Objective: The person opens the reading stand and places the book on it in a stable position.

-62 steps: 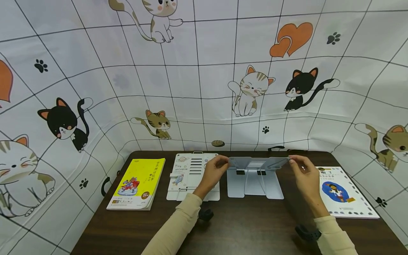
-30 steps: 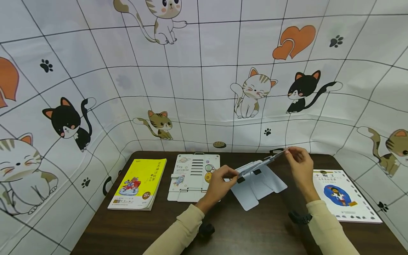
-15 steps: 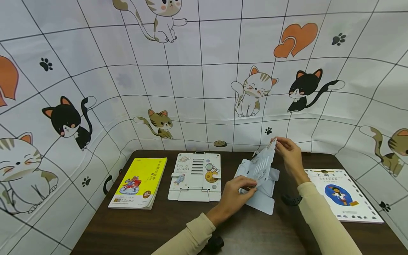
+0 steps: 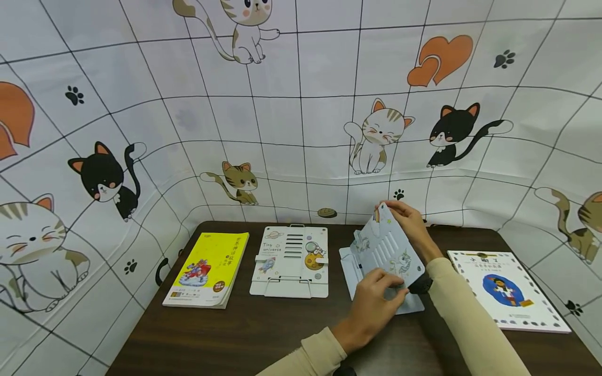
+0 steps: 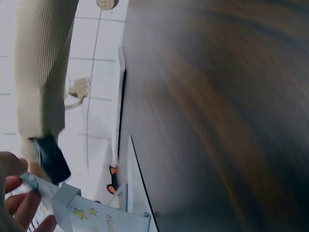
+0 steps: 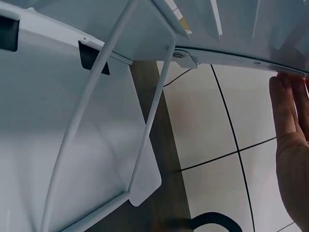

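A pale blue-white metal book stand (image 4: pixel 383 245) with a unicorn print stands turned at an angle on the table, its slotted panel raised over a flat base. My left hand (image 4: pixel 376 305) pinches the panel's lower edge; in the left wrist view its fingers (image 5: pixel 26 208) curl by a clip. At the panel's upper edge, my right hand (image 4: pixel 410 227) holds from behind, partly hidden by the panel. The right wrist view shows the stand's wire leg (image 6: pixel 79 108) and the fingers (image 6: pixel 285 104) of my right hand against the panel's edge.
Left of it lies a second, white book stand (image 4: pixel 277 271) printed with planets. A yellow book (image 4: pixel 213 261) is at the far left of the dark wooden table (image 4: pixel 282 334). On the right lies a white book (image 4: pixel 531 297). A cat-print curtain (image 4: pixel 282 156) rises behind the table.
Both hands have turned the book stand from its back view until the printed front shows. My left hand has moved right and nearer; the right hand has moved left.
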Tool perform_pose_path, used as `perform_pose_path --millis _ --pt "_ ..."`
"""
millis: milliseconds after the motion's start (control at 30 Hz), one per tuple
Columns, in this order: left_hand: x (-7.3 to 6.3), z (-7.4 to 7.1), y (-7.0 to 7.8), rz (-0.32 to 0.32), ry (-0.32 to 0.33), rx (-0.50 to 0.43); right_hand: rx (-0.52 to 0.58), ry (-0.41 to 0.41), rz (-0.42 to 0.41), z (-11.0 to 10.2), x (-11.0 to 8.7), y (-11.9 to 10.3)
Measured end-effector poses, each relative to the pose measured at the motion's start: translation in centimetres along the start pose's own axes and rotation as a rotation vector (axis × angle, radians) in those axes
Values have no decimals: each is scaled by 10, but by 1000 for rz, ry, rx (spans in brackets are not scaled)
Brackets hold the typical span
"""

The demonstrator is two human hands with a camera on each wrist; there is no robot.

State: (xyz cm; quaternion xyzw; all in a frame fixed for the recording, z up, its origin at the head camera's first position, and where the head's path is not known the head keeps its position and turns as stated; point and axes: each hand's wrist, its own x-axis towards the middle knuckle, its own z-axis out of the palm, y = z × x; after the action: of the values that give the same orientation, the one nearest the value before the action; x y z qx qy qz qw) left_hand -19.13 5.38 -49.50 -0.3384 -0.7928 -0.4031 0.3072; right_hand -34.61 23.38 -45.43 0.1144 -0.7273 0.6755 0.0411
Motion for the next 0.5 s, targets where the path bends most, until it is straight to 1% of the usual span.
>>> perform_pose_path --millis 133,233,300,367,400,433,500 --pt "1 7 7 -28 28 57 -46 -45 -5 0 1 -2" --pt "0 11 6 -35 42 80 -69 -51 -4 0 1 -2" --pt "-1 12 4 -24 43 101 -79 -49 7 -1 1 -3" --pt "0 10 2 -18 23 110 -115 -39 22 -1 0 -5" --pt "1 8 0 -24 2 97 -141 -29 27 0 -1 -6" --pt "4 4 -2 -32 -19 79 -168 -16 34 -1 -3 -8" --pt "11 -4 -8 -61 -59 23 -177 27 37 0 -8 -12"
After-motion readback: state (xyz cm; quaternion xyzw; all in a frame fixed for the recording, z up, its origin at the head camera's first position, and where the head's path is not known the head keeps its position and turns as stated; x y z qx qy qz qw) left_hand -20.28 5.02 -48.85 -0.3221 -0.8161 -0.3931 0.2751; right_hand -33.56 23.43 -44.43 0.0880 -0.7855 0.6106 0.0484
